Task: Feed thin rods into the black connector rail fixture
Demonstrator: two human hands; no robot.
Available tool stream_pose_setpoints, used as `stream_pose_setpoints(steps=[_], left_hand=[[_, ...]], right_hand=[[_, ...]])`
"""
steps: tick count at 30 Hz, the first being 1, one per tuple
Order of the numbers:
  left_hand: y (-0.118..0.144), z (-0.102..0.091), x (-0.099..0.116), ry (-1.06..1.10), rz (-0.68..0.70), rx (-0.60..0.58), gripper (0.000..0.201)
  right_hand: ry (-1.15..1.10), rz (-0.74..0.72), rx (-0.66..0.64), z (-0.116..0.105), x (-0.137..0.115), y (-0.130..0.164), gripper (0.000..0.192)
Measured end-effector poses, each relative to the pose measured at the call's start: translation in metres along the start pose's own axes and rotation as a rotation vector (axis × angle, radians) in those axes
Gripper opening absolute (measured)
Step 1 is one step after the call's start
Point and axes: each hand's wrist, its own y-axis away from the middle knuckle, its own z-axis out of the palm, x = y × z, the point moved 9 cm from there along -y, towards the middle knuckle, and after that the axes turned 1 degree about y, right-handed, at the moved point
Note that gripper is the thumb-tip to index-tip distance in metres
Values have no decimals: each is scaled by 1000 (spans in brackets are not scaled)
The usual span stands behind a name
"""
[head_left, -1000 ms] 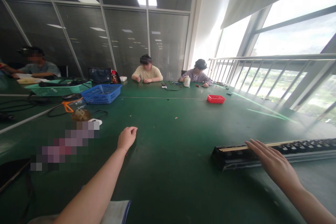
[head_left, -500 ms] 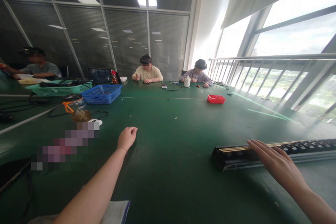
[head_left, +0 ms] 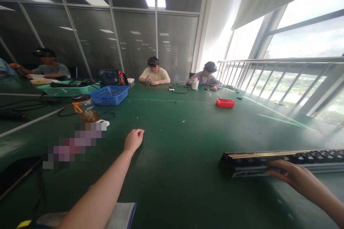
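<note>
My left hand [head_left: 134, 139] rests on the green table with its fingers curled together. Their inner side is turned away, so whatever they hold, if anything, is hidden. At the right lies a long black box [head_left: 229, 170] with a patterned top. Thin light-brown sticks [head_left: 249, 155] run lengthwise along its upper side. My right hand [head_left: 295, 177] is at the box's near side, fingers bent and closed on its front edge. Part of the fingertips is hard to make out against the dark surface.
Left of my left arm are a jar with an orange handle [head_left: 90, 114], a blue basket [head_left: 110, 96] and a green basket [head_left: 70, 89]. A red tray [head_left: 225, 103] stands farther off. Several people sit across the table [head_left: 174, 143]. A cloth-like item [head_left: 120, 214] lies below my left forearm.
My right hand has moved from lying stretched over the sticks to the box's near edge, and its fingers have bent. My left hand stays in place; the view has shifted slightly.
</note>
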Motion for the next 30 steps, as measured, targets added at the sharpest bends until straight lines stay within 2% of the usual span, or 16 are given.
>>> stream_pose_setpoints(steps=[4,7,10,15,22,27,30], left_hand=[[-1,2,0,0,-8,-3,31],[-2,3,0,-6,-2,0,31],[-3,4,1,-1,3,-4,31],[-2,4,0,2,2,-2,30],[-2,6,0,26,22,-12,31],[-8,5,0,232,-25,-33,30],[-6,-8,30,406,54,-207,34]], right_hand=[[-95,71,-53,-1,-2,-12,47],[-79,47,-44,1,-20,-14,44],[-39,-57,7,5,-59,-19,44],[10,-240,55,19,-143,-32,41],[99,-383,19,39,-248,-47,24],[118,-371,-40,49,-298,-53,17],[135,-357,-40,50,-313,-54,17]])
